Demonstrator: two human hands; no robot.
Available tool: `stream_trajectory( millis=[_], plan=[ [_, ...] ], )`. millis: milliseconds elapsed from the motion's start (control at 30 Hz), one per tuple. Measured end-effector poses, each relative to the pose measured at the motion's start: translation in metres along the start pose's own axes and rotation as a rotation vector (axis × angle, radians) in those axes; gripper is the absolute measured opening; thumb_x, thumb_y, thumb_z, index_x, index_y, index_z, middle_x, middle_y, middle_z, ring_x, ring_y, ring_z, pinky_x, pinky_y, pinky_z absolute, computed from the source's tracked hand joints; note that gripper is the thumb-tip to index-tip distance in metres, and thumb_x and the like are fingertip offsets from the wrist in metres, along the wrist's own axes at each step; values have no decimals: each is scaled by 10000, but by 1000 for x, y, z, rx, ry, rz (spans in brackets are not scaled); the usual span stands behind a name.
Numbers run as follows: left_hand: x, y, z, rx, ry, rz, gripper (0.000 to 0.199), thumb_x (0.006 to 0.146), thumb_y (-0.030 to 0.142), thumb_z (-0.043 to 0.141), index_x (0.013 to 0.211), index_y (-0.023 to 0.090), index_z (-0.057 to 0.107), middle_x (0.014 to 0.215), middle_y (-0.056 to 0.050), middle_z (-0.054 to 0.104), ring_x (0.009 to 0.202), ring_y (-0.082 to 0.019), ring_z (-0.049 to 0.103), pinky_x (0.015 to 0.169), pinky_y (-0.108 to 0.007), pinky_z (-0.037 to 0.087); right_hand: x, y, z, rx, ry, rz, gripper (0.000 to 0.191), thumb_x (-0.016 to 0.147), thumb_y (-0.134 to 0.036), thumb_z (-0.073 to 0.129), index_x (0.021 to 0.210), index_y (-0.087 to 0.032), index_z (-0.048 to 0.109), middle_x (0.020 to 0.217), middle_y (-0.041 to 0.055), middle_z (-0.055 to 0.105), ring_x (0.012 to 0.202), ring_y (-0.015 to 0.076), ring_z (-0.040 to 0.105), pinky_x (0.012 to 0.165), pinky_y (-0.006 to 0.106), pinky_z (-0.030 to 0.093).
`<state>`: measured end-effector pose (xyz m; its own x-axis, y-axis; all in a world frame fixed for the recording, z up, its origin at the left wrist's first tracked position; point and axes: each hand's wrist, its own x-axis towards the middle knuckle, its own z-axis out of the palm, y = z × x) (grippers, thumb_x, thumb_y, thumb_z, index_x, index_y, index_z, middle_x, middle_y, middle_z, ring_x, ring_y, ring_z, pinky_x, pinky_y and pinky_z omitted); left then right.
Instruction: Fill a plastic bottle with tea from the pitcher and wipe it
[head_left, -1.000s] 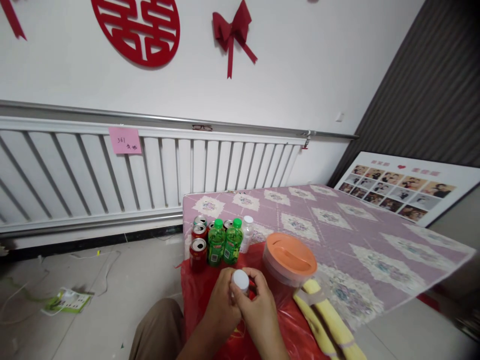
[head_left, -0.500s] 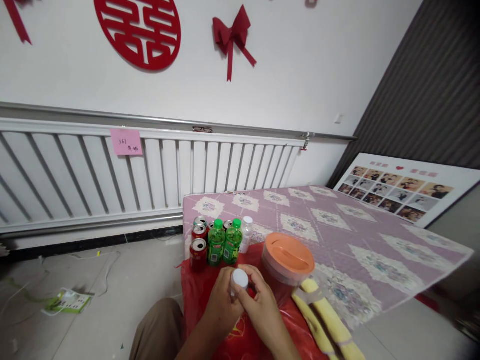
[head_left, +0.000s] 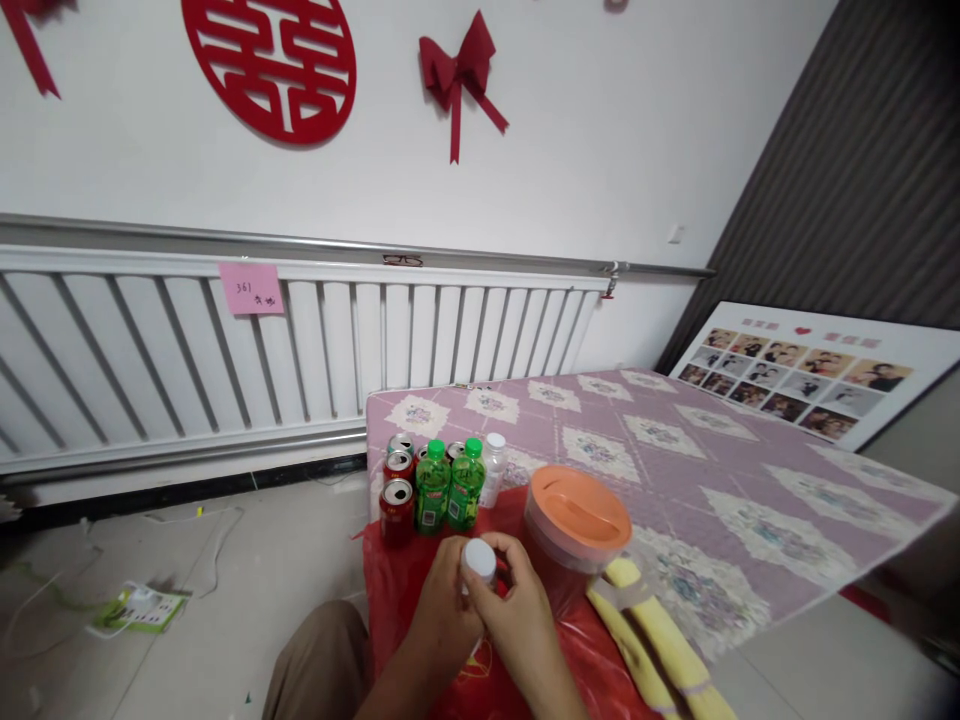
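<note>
A white-capped bottle (head_left: 478, 560) is upright between my two hands, above a red plastic sheet (head_left: 397, 590). My left hand (head_left: 444, 610) is wrapped round its body. The fingers of my right hand (head_left: 517, 598) press on the cap's side and neck; most of the bottle is hidden. Beyond the hands stand two green-capped bottles (head_left: 433, 490), a clear bottle with a white cap (head_left: 493, 470) and several open cans (head_left: 397, 508). To the right of my right hand is a clear container with an orange lid (head_left: 580, 508).
Yellow cloth (head_left: 652, 635) lies right of the container. A bed with a purple patterned cover (head_left: 592, 415) stretches behind and right. The white radiator (head_left: 442, 335) runs along the wall. A power strip (head_left: 142, 607) with cables lies on the floor at left.
The camera view has shifted slightly. Both hands keep hold of the white-capped bottle, with only a small change in the right fingers around the cap.
</note>
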<state>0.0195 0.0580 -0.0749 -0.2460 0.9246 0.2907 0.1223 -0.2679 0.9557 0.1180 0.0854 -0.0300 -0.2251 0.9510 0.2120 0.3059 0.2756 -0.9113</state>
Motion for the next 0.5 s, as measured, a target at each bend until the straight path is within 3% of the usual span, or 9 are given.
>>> stream_trajectory(
  millis=[167,300,433,500],
  plan=[
    [0,3,-1,37,-6,54,279,784,147,557,1061,183,557,980,-52,587,887,-198,570,792,-332,487,-2,3,-4,40,-43,-71,468,732,-337,581,1176,-198,627,1284,117,615,1217,257,573,1051,394,442],
    [0,8,-3,19,-34,65,353,779,135,557,1130,179,555,1038,-65,592,937,-204,580,829,-340,487,-3,0,0,98,-33,77,707,670,-331,640,1339,-173,476,1295,140,610,1128,263,633,939,381,527],
    [-1,5,-2,-4,-18,44,321,751,112,569,1066,175,551,977,-46,582,899,-196,588,792,-324,490,-3,-1,1,53,-13,107,473,657,-344,647,1089,-171,565,1052,111,691,916,267,690,829,388,560],
    [-1,4,-2,13,-12,45,269,761,118,566,1023,180,546,936,-33,571,862,-186,578,763,-313,487,-4,-1,0,38,-37,64,372,705,-376,618,1021,-181,587,1020,102,689,927,262,684,843,383,551]
  ],
)
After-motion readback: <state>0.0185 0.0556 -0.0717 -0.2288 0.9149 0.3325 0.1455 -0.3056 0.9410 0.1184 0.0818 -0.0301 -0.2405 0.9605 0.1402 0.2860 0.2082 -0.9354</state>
